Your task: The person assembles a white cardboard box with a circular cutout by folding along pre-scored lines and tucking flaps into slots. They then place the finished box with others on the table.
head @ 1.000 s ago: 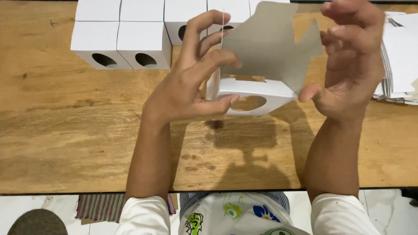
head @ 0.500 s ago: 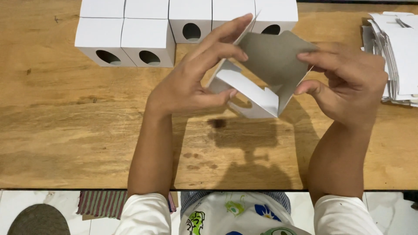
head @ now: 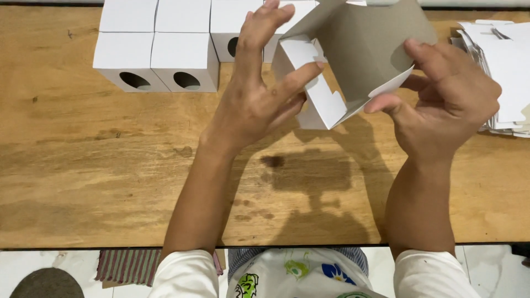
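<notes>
Both hands hold a half-folded white cardboard box (head: 353,60) above the wooden table (head: 110,165); its open side shows a grey inside. My left hand (head: 259,94) grips the box's left wall, with the thumb pressed on a white notched flap. My right hand (head: 447,99) pinches the box's right edge between thumb and fingers.
Several finished white boxes (head: 157,47) with oval cut-outs stand in rows at the table's far left and middle. A stack of flat white box blanks (head: 505,55) lies at the right edge. Below the table's near edge are a striped mat (head: 130,265) and white floor.
The box has been turned in my hands: its oval cut-out faced me before, now the grey inside does. The view has also shifted.
</notes>
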